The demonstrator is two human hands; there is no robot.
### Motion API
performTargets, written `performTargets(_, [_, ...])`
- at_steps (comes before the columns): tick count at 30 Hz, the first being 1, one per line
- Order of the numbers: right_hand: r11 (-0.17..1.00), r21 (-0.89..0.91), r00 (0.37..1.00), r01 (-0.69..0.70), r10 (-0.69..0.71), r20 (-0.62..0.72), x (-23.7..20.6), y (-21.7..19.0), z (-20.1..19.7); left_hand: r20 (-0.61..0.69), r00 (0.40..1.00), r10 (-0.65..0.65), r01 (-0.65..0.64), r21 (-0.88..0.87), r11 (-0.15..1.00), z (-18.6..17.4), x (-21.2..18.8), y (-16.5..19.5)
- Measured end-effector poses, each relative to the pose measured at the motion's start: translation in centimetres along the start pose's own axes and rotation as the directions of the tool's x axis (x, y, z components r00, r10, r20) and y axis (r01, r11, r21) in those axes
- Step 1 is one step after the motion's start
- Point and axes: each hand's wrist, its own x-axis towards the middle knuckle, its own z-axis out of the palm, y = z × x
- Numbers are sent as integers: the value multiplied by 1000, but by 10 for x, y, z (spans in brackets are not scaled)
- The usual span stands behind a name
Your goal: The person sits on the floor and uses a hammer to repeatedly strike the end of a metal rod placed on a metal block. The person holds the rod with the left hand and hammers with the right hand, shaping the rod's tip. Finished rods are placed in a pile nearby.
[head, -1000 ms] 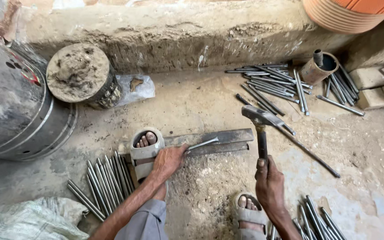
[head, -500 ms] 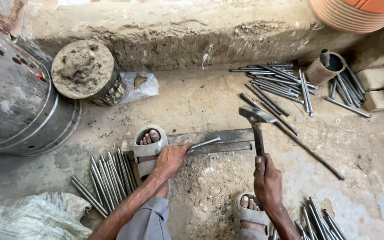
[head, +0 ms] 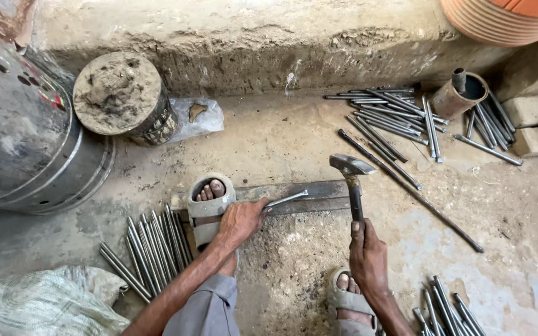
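Since half a second ago we have brought the hammer (head: 351, 180) slightly lower and closer in, its head now hanging just above the right end of the flat steel bar (head: 309, 194); the short rod (head: 286, 200) and the hand on it have not shifted.

The rod lies across the bar, one end tilted up to the right, the other end under our left hand (head: 239, 219), whose grip is pinched around it and presses it down. The bar lies on the concrete floor (head: 269, 137), its left end under our left sandalled foot (head: 210, 199). Our right hand (head: 368, 255) has its grip wrapped tight around the hammer handle, the head raised off the rod, not touching it.

As to progress, we judge the work is in mid-run: this rod is on the bar and looks bent, not yet straight. A bundle of rods (head: 151, 242) lies at the lower left beside the foot, another pile (head: 400, 112) is spread near the far wall on the right, and a few more (head: 446, 314) lie at the bottom right by our other foot (head: 347, 298). Which pile is finished we cannot tell.

Further out stand a metal drum (head: 26, 137) on the left, a mud-topped can (head: 122, 96) beside it, and a small pipe-filled tin (head: 462, 93) at the right.
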Motion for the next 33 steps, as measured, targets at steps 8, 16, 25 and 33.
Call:
performTargets(8, [920,-345,977,185,-136,163,8,14,8,-126,988,88,-71,131,989,-12,-16,3])
performTargets(16, [981,-180,991,-67,86,99,-10,32,11,-169,976,138,-167,-169,971,-2,-12,16])
performTargets(25, [985,-165,996,-45,57,65,1,59,20,-567,761,315,-482,-169,860,5,-22,11])
performTargets(33, [971,-168,974,-168,190,127,7,71,21,-496,816,298,-457,-237,857,6,-20,18])
